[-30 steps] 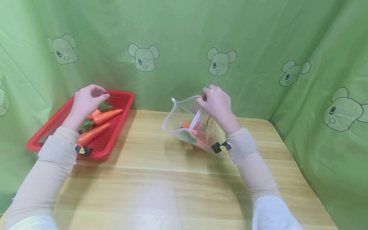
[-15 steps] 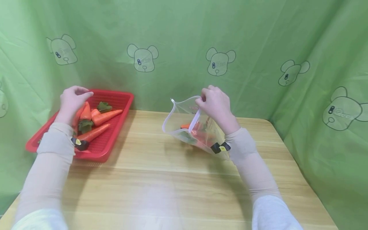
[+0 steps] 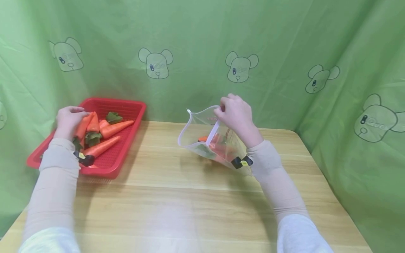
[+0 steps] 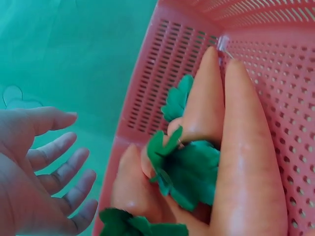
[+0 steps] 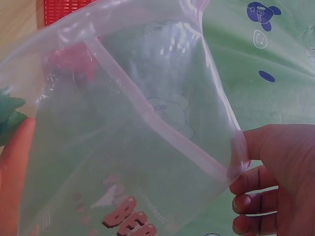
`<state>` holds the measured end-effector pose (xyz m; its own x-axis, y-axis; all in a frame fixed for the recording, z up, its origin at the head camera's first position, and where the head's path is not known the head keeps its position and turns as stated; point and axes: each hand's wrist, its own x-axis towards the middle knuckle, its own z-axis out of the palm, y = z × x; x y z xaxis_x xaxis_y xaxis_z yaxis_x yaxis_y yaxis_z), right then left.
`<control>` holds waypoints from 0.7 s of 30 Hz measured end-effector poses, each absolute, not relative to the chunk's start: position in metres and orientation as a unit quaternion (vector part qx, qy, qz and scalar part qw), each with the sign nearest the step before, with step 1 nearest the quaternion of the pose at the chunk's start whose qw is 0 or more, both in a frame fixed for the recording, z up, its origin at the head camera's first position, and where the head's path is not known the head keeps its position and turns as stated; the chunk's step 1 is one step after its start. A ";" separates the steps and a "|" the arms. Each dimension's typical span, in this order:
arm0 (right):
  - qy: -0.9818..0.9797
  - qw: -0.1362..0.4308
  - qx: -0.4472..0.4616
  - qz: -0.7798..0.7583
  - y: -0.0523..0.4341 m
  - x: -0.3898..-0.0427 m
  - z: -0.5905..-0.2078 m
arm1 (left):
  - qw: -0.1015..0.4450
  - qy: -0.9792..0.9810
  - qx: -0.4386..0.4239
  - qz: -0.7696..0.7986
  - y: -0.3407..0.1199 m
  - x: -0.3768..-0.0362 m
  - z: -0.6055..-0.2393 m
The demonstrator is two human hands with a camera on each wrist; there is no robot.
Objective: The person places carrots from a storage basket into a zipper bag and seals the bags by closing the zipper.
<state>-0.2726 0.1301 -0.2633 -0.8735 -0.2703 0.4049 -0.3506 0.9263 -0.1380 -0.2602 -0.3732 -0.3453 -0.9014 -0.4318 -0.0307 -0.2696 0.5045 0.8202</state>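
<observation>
My left hand (image 3: 68, 121) is over the left side of a red plastic basket (image 3: 126, 149). Its fingers are parted and hold nothing in the left wrist view, just beside the carrots (image 4: 248, 157) with green leafy tops. Between thumb and fingers my right hand (image 3: 238, 114) pinches the rim of a clear zip bag (image 3: 194, 128) with a white edge. The bag's mouth gapes toward the basket. Inside it lies an orange carrot (image 5: 17, 162) with green leaves, partly hidden by the plastic. Red lettering (image 5: 130, 216) shows on the bag in the right wrist view.
A wooden table (image 3: 158, 203) carries the basket at its back left and the bag right of its middle. A green curtain (image 3: 196, 35) printed with bear heads hangs behind and along both sides.
My left hand has moved left and down across the basket, uncovering more carrots. My right hand and the bag have stayed in place.
</observation>
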 end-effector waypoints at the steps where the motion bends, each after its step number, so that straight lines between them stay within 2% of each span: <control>1: -0.962 0.193 0.162 0.105 0.130 -0.273 -0.263 | 0.083 -0.862 0.207 -0.454 -0.375 -0.260 -0.347; 7: -0.963 0.192 0.160 0.105 0.130 -0.273 -0.264 | 0.031 -0.864 0.212 -0.456 -0.386 -0.258 -0.354; 21: -0.964 0.185 0.162 0.104 0.130 -0.273 -0.265 | -0.009 -0.904 0.185 -0.385 -0.389 -0.254 -0.354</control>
<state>-0.2735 0.1296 -0.2651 -0.8792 -0.2742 0.3896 -0.3507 0.9260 -0.1397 -0.2536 -0.3885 -0.3539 -0.9313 -0.3281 -0.1584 -0.3415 0.6345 0.6934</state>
